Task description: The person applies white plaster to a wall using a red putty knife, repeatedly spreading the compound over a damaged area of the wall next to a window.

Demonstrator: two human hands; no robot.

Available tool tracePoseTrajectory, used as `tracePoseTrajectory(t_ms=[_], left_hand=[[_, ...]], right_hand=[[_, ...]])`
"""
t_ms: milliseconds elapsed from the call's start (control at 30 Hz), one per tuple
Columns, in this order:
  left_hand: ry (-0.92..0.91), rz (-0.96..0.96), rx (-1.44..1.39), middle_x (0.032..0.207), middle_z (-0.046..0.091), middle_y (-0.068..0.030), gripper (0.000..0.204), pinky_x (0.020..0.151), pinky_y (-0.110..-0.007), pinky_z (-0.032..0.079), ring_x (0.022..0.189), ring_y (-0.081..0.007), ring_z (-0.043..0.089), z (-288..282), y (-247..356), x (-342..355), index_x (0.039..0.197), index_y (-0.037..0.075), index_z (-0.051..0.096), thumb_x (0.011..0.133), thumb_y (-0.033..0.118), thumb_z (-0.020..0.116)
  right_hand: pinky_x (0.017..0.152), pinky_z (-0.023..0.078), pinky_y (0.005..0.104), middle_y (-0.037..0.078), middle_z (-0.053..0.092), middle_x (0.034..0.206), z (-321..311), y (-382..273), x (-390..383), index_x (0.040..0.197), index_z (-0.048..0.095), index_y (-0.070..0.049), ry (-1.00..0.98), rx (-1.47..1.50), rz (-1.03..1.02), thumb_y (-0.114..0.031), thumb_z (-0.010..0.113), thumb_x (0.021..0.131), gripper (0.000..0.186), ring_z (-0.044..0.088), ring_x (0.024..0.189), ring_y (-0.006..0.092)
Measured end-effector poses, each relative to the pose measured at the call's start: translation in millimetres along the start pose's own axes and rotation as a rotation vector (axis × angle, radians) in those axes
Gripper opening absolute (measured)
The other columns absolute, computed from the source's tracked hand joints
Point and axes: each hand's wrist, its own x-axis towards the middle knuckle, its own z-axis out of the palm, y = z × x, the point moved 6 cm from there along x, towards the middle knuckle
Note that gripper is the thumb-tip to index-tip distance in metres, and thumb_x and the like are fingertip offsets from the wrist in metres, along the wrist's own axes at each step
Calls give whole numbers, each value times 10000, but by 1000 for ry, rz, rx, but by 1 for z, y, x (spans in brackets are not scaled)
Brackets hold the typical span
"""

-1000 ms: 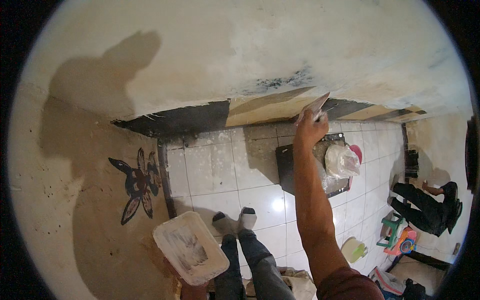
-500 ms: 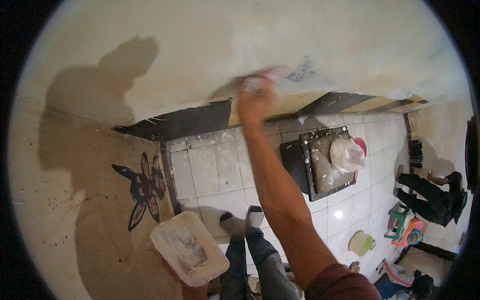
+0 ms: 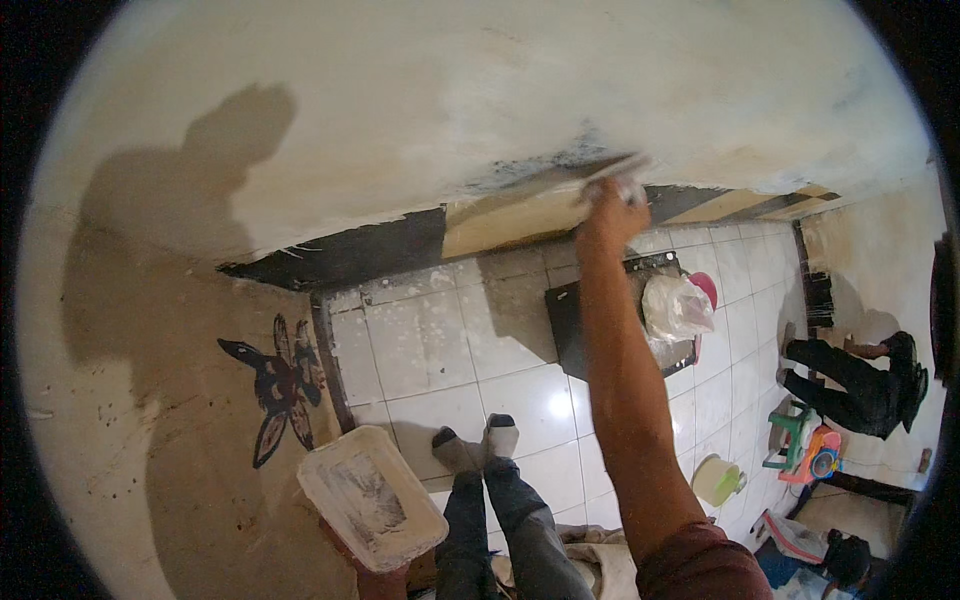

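A thin flat spreader [image 3: 628,168], blurred, is grasped in the right hand [image 3: 612,207], the fingers being closed around it; its blade is held against or just off the far wall [image 3: 380,110], contact being impossible to tell, at the right end of a dark smudged patch [image 3: 545,165]. A whitish plastic tub [image 3: 435,525] is held at the near left by the left hand [image 3: 346,546], by which its near-left side is gripped, though the fingers are mostly hidden beneath it; pale paste is smeared thinly over the tub's floor and walls.

Most of the far wall is covered by a pale, uneven coat; that upper part is judged to be largely done; the dark patch is only partly veiled, and below it a black band [image 3: 370,248] and a beige panel [image 3: 490,225] are left bare, as is a dark flower motif [image 3: 280,385] on the left wall; whether these are meant to be coated cannot be told.

On the white tiled floor [image 3: 520,400], a black crate [image 3: 570,325] is placed near the wall, with a clear plastic bag [image 3: 680,308] on it; farther right, a second person in dark trousers [image 3: 840,385] is seen.
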Motion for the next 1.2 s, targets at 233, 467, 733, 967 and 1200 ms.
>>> tracePoseTrajectory(t_ms=[233, 467, 733, 967, 1200], left_hand=[[133, 209, 396, 1504, 382, -79, 715, 1109, -505, 358, 1353, -287, 395, -32, -14, -2, 1497, 201, 309, 933, 619, 442], [-101, -73, -184, 1459, 439, -88, 736, 1070, -560, 390, 1319, -319, 441, -11, 2, -9, 1478, 184, 347, 910, 634, 473], [-302, 166, 739, 1543, 311, -83, 733, 1135, -532, 307, 1396, -310, 334, 0, -13, -4, 1522, 185, 231, 952, 639, 312], [-119, -57, 10, 1538, 316, -85, 731, 1128, -534, 318, 1385, -311, 348, -27, -4, -8, 1521, 185, 232, 949, 629, 337], [-81, -37, 9, 1533, 321, -88, 730, 1120, -536, 328, 1375, -311, 362, -47, -3, -12, 1519, 184, 234, 946, 620, 362]], right_hand=[[911, 476, 476, 228, 622, 1079, 124, -31, -238, 1091, 629, -12, -848, -337, -622, -60, 695, 716, 384, 590, 1041, 423], [539, 422, 331, 11, 527, 638, 16, 13, -136, 706, 530, -28, -221, -387, -174, -57, 632, 802, 143, 474, 597, 102], [886, 474, 402, 225, 640, 1082, 29, 98, -1, 1155, 566, 89, -31, -654, -318, -169, 719, 799, 465, 600, 965, 336], [755, 478, 457, 223, 578, 953, 82, -7, -267, 1011, 614, -15, -629, -200, -368, -123, 756, 719, 342, 582, 876, 402], [648, 479, 429, 154, 620, 830, -43, 42, -33, 861, 599, -2, -105, -993, -592, -198, 635, 888, 202, 601, 713, 303]])
